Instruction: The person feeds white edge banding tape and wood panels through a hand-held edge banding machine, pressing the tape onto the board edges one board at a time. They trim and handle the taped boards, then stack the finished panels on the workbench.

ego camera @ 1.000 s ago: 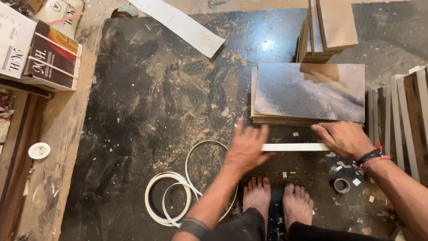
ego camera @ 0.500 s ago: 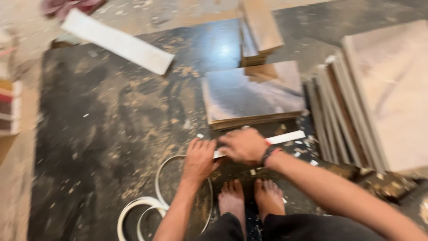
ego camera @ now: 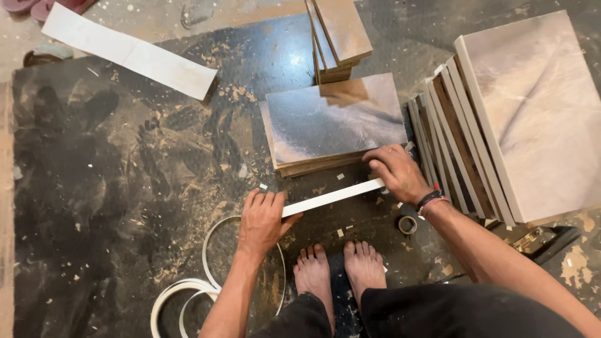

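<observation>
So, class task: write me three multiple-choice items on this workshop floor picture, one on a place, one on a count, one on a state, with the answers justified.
1. Where does the small tape roll lie?
A. on the floor beside the right foot
B. on top of the panel stack
C. inside the coiled banding

2. How many bare feet show?
A. one
B. two
C. four

3. How is the white edge-banding strip held?
A. rolled up in one hand
B. standing on end against the panels
C. stretched straight between both hands

Answers:
1 A, the roll sits on the floor just right of the right foot, under the right wrist.
2 B, the left foot and the right one stand side by side.
3 C, the left hand presses one end and the right hand the other, in front of the glossy panel stack.
</observation>
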